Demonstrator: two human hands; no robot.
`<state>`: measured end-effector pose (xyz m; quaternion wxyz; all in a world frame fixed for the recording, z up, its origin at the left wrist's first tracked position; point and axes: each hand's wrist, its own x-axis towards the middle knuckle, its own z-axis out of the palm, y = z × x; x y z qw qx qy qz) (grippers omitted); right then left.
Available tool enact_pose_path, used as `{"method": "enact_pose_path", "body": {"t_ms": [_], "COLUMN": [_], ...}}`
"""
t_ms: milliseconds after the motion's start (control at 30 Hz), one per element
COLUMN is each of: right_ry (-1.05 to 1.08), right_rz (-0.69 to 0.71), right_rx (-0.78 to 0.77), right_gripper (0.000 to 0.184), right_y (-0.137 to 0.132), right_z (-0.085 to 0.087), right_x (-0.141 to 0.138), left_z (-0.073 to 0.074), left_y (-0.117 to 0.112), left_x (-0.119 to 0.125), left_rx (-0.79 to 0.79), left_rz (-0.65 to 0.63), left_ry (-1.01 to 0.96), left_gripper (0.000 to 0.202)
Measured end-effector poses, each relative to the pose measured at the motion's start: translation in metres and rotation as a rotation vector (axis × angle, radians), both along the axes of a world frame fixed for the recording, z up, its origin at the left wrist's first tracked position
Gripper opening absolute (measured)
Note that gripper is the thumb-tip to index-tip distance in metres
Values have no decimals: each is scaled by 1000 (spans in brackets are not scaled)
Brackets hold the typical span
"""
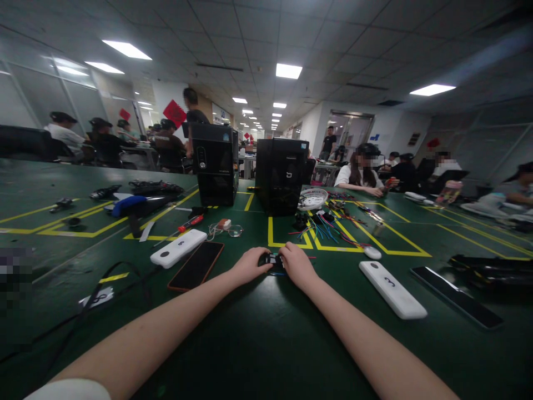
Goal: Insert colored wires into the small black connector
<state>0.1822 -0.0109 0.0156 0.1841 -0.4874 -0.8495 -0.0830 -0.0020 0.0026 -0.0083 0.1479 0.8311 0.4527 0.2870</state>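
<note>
Between my two hands, low over the green table [266,333], is a small black part [273,259] with a pale patch on top and thin coloured wires at its edges. My left hand [251,265] grips its left side with thumb and fingers. On the other side, the fingers of my right hand [296,262] are bent round it. Its exact kind is too small and too covered to make out. Left of my left hand lie a dark phone with an orange edge [197,265] and a white power bank marked 8 [179,249].
Two black computer towers [214,166] stand beyond my hands. Coloured wires [322,226] and a white basket [313,198] sit at right, nearer a white power bank marked 3 [391,289] and another phone [456,297]. A red screwdriver [190,223] and glasses [234,230] lie left. A person [362,172] sits across.
</note>
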Motion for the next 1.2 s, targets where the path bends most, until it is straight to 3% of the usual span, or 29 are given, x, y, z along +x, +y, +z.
{"method": "enact_pose_path", "body": {"t_ms": [333, 533, 733, 900, 1200], "right_ry": [36, 132, 120, 19, -12], "right_rz": [-36, -69, 71, 246, 302], "right_rx": [-57, 4, 40, -71, -99], "right_gripper": [16, 15, 12, 10, 10], "right_y": [-2, 0, -4, -10, -13], "right_z": [3, 6, 9, 5, 3], "right_x": [-5, -1, 2, -2, -3], "left_z": [5, 6, 0, -5, -2], "left_y": [-2, -4, 1, 6, 3], "left_x": [-1, -2, 0, 2, 2], "left_rx": [-5, -4, 6, 14, 18], "left_rz": [-10, -17, 2, 78, 75], "left_ry": [6, -1, -34, -63, -52], "left_gripper": [33, 32, 32, 31, 31]}}
